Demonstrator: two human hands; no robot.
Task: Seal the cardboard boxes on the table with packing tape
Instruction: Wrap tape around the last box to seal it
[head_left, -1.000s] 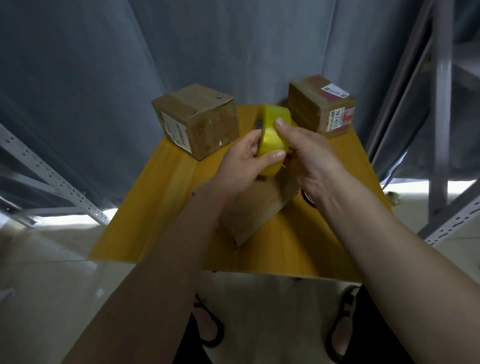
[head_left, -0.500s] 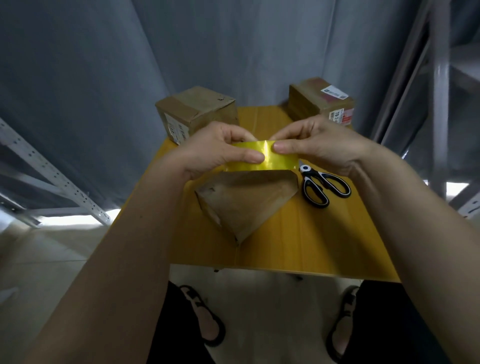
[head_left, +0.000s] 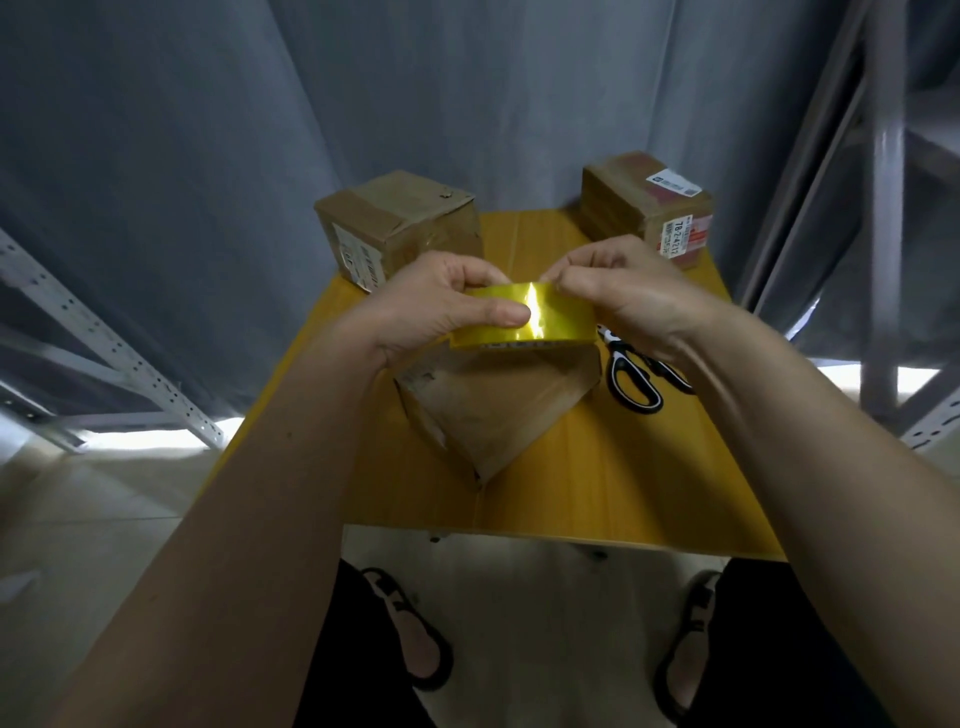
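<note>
We hold the tape (head_left: 535, 317) above the near box (head_left: 498, 410): left hand (head_left: 436, 306) grips the roll, right hand (head_left: 623, 296) pinches its edge. Light, glossy, sticky; we'd take the free end.

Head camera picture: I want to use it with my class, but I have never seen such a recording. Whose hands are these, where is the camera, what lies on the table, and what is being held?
No machine here: a person wears one wide-angle camera on the head, looking forward and down, so you see their own arms. Both hands hold a roll of shiny yellow packing tape above the table. The left hand grips the roll, thumb across its face; the right hand pinches at its top edge, perhaps at the loose end.

On the yellow table lie three cardboard boxes: the near box just under the hands, the far left box, and the far right box with printed labels. Black-handled scissors lie right of the near box. Below the table edge are the person's sandalled feet.
</note>
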